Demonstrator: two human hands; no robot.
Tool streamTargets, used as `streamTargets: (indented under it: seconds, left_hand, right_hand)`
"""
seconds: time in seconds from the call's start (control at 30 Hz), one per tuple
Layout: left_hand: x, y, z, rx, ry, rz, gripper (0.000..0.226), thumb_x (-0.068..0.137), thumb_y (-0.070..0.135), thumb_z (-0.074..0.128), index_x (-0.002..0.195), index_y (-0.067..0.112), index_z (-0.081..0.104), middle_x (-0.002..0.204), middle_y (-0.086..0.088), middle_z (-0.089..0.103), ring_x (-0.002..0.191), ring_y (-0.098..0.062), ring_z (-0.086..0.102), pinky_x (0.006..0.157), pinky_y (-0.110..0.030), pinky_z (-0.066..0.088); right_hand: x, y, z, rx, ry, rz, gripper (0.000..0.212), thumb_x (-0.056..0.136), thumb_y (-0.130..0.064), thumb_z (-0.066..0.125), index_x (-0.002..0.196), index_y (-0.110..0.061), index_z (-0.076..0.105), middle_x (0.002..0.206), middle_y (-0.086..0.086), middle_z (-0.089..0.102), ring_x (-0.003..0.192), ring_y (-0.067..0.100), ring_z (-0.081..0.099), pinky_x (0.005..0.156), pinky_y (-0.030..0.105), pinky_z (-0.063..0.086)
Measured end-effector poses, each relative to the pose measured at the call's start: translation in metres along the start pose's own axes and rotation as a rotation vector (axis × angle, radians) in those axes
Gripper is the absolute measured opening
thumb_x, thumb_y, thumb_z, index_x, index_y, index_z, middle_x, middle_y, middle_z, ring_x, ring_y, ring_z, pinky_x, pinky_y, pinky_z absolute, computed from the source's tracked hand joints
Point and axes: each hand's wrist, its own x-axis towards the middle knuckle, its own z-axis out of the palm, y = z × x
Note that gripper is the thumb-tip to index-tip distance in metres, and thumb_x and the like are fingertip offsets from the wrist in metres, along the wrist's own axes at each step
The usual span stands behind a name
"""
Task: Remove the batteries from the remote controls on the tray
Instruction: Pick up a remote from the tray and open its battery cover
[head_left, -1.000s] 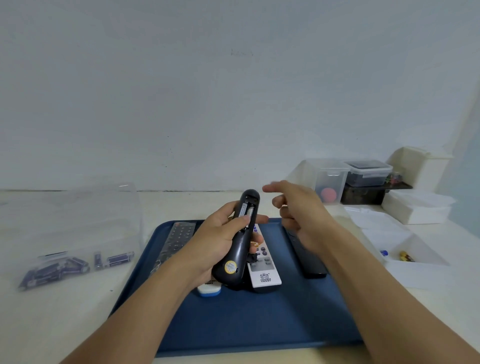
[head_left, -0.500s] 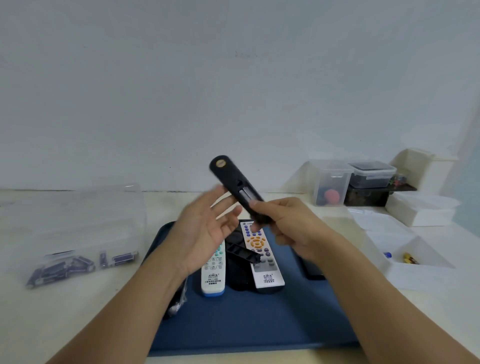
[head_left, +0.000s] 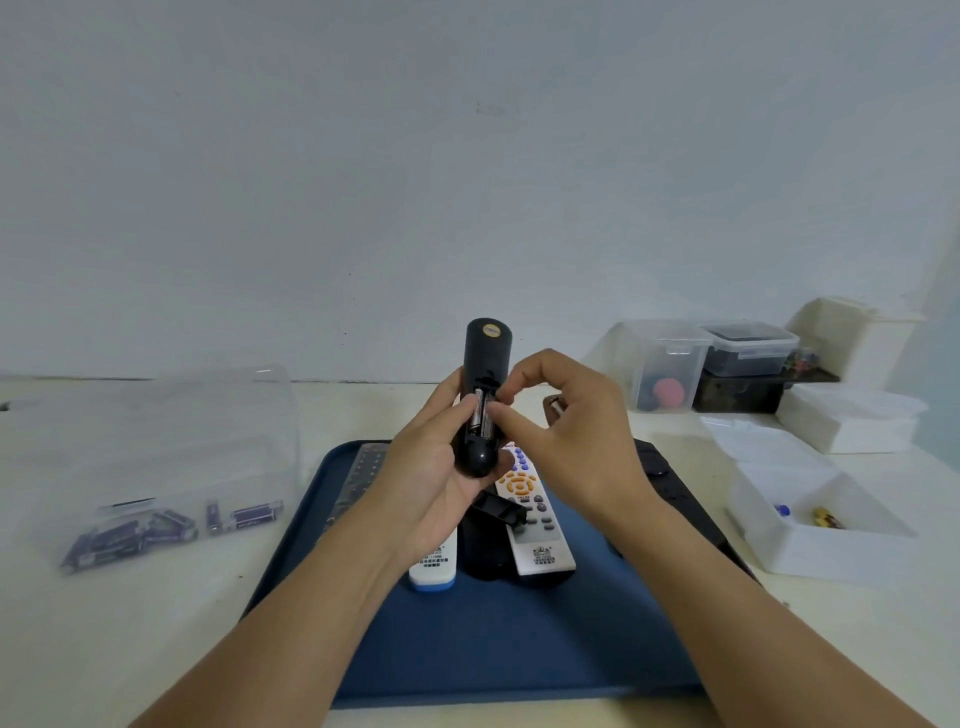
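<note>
1. Since half a second ago the black remote (head_left: 483, 395) has passed from the right hand (head_left: 566, 431) to the left hand (head_left: 436, 467); it now stands almost upright with its back side to the camera, where before it was tilted to the left.
2. Nearest to the camera, both forearms reach forward over the blue tray (head_left: 519, 649), which lies on the pale counter (head_left: 156, 623).
3. On the tray, under the hands, lie a white remote with a blue end (head_left: 434, 569), a white remote with orange buttons (head_left: 530, 519) and, between them, a dark remote with a loose black cover (head_left: 496, 512) resting on it. One more dark remote (head_left: 670, 478) lies at the right edge of the tray, and a remote in clear wrap (head_left: 358, 478) at the left edge.
4. The left hand grips the black remote around its lower part, fingers curled behind and thumb at the front left edge. The battery compartment is open and two batteries (head_left: 480, 415) are seen inside.
5. The right hand has its thumb and forefinger bent together at the right side of the compartment, touching a battery; if it already pinches it, I cannot tell.
6. To the left on the counter is a clear bag with blue batteries (head_left: 156, 530); to the right, an open white box (head_left: 810, 535) with small items inside.
7. Farther back on the right stand clear plastic containers (head_left: 670, 364) against the wall.
</note>
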Motion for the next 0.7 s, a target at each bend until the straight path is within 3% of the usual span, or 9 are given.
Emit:
streamTargets:
  seconds: [0.13,0.33,0.5,0.6,0.7]
  left_hand:
    - [-0.001,-0.002,0.002,0.078,0.016,0.029,0.039,0.108,0.017,0.039,0.139,0.032,0.058,0.124,-0.012,0.068,0.109,-0.013,0.062,0.087,-0.035,0.045]
    - [-0.005,-0.006,0.005,0.157,0.016,0.065,0.042,0.109,0.015,0.038,0.142,0.037,0.054,0.132,-0.013,0.066,0.118,-0.013,0.064,0.107,-0.043,0.045]
    - [-0.01,-0.011,0.012,0.254,-0.017,0.084,0.044,0.111,0.016,0.033,0.143,0.04,0.051,0.128,0.002,0.07,0.117,-0.013,0.067,0.094,-0.035,0.054]
    - [-0.01,-0.014,0.014,0.271,0.006,0.095,0.044,0.111,0.015,0.032,0.143,0.039,0.05,0.129,0.004,0.07,0.117,-0.012,0.067,0.098,-0.037,0.053]
    - [-0.008,-0.016,0.013,0.291,0.024,0.099,0.046,0.111,0.013,0.03,0.144,0.039,0.05,0.135,0.006,0.066,0.121,-0.01,0.065,0.104,-0.04,0.051]
  right_hand:
    - [-0.002,0.003,0.008,-0.037,0.006,-0.033,0.012,0.084,-0.01,0.075,0.085,-0.02,0.069,0.078,-0.014,0.067,0.057,0.002,0.05,0.055,0.01,0.033]
    - [-0.003,0.002,0.009,-0.005,0.019,0.008,0.011,0.086,-0.007,0.071,0.085,-0.018,0.069,0.078,-0.014,0.067,0.06,0.0,0.054,0.056,0.008,0.035]
    - [-0.004,0.004,0.013,0.094,0.004,0.08,0.013,0.093,-0.006,0.062,0.09,-0.018,0.065,0.084,-0.009,0.068,0.063,0.002,0.058,0.057,0.01,0.043]
    - [-0.005,0.008,0.017,0.134,-0.014,0.117,0.016,0.095,-0.008,0.058,0.091,-0.023,0.062,0.081,-0.008,0.064,0.057,0.005,0.053,0.055,0.022,0.046]
    - [-0.006,0.01,0.022,0.155,-0.003,0.132,0.018,0.096,-0.009,0.057,0.093,-0.026,0.061,0.082,-0.011,0.058,0.065,0.008,0.053,0.059,0.024,0.045]
